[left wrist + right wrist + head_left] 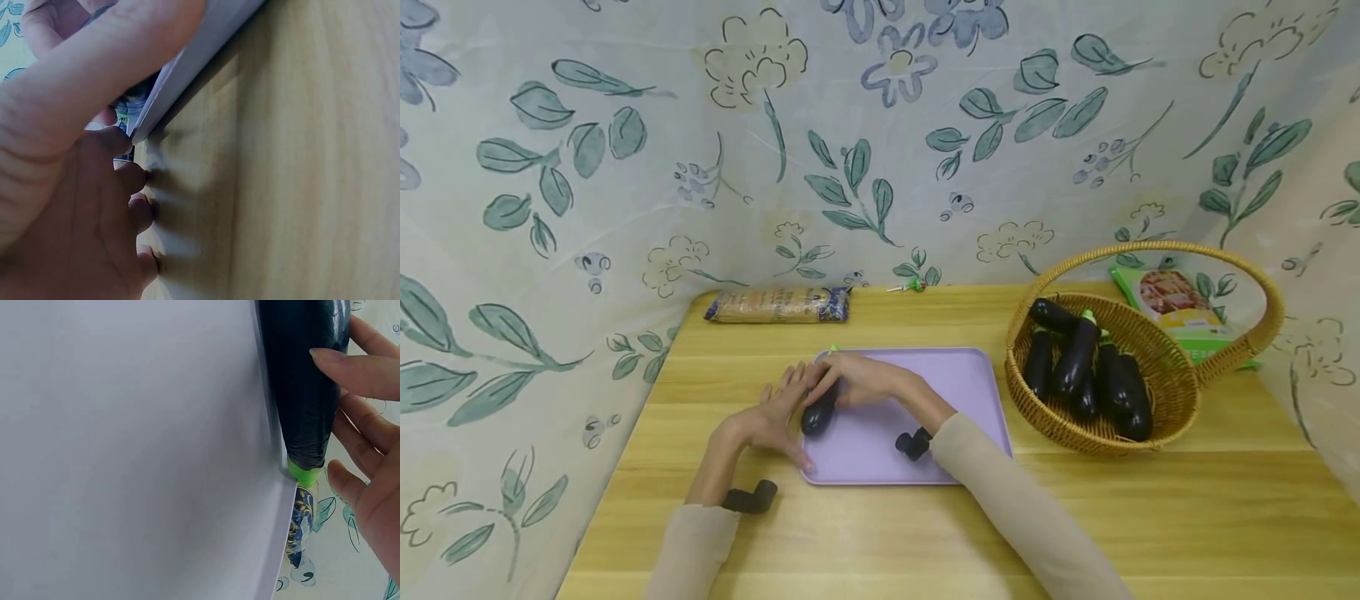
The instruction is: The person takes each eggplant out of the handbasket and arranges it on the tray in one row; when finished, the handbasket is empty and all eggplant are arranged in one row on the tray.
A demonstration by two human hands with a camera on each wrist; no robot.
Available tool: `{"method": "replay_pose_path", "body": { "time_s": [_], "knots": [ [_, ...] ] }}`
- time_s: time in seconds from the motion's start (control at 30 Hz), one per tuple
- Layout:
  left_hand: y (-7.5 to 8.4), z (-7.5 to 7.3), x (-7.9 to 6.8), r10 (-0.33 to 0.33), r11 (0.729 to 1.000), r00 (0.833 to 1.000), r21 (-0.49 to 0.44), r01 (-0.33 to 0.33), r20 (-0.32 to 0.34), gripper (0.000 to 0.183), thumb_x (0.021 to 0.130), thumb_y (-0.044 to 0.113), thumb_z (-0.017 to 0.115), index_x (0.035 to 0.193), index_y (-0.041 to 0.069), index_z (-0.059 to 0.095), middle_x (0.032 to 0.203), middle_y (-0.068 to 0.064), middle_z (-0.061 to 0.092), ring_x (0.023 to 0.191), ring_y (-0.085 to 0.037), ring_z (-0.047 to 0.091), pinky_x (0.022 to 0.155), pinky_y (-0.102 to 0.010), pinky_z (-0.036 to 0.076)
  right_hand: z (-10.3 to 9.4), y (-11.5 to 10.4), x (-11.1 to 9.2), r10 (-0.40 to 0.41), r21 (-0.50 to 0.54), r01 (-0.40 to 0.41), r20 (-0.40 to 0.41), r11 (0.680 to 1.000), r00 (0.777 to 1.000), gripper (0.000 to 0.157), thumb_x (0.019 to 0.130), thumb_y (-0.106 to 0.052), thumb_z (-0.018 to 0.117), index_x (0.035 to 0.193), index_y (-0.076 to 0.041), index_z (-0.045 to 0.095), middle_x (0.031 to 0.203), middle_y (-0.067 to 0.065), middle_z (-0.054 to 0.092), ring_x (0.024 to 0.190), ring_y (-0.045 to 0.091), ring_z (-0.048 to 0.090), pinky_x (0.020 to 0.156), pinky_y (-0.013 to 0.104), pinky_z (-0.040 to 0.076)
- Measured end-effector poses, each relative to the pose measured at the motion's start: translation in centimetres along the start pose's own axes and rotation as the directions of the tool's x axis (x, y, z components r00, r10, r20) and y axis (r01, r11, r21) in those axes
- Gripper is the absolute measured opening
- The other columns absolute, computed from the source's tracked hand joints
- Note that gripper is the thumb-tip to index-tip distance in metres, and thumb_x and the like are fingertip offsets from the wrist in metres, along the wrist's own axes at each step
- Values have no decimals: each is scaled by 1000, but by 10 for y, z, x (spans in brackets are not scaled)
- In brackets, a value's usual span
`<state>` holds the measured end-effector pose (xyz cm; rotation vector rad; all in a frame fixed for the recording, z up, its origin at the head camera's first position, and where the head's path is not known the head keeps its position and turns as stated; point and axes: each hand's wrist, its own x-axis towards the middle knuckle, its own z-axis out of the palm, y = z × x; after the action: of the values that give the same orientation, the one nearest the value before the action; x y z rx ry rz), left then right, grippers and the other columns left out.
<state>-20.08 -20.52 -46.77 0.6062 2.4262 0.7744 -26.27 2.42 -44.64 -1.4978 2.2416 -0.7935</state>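
A dark purple eggplant (817, 415) lies along the left edge of a lilac tray (977, 392), its green stem end at the far rim. My right hand (867, 379) reaches over it from the right and holds it, the thumb on one side and fingers on the other in the right wrist view. My left hand (769, 423) is spread at the tray's left edge. In the left wrist view, its fingertips (141, 214) touch the wooden table beside the tray rim, while its thumb lies across toward the tray.
A wicker basket (1176, 400) with a tall handle stands right of the tray, with several eggplants (1077, 354) inside. Behind it is a green bag (1198, 329). A noodle packet (778, 305) and a small wrapped lollipop (916, 285) lie along the back, before a floral cloth.
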Motion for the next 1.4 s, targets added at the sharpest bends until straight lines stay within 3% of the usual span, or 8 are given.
{"method": "replay_pose_path", "body": {
  "time_s": [0.37,0.57,0.83,1.4],
  "knots": [
    [1,0,2,-1,1000,1000,2,1,3,151,64,45,98,165,4,-7,170,-25,-20,157,-45,-22,123,-73,-12,-1,4,1,2,75,-2,0,997,1000,44,81,11,72,119,-10,79,129,9,68,131,24,57,124,38,38],
    [2,0,1,2,1000,1000,21,-2,-6,151,63,46,98,165,3,-4,170,-27,-18,158,-46,-20,124,-74,-10,-4,1,2,43,108,-49,60,993,997,39,84,3,72,120,-11,79,128,7,68,127,21,58,119,35,42],
    [-2,2,1,66,998,998,-6,-66,-19,153,61,56,95,166,10,-6,169,-28,-19,156,-48,-23,120,-76,-15,-2,0,2,75,137,-82,59,987,995,35,88,-1,71,121,-10,78,130,6,69,130,21,58,120,36,42],
    [2,1,2,9,1000,1000,28,-9,0,153,64,45,98,164,2,-10,170,-27,-19,157,-48,-20,123,-74,-10,0,5,-1,73,202,-79,38,976,997,24,92,-12,76,116,-11,80,121,1,76,123,13,61,117,28,43]
  ]
}}
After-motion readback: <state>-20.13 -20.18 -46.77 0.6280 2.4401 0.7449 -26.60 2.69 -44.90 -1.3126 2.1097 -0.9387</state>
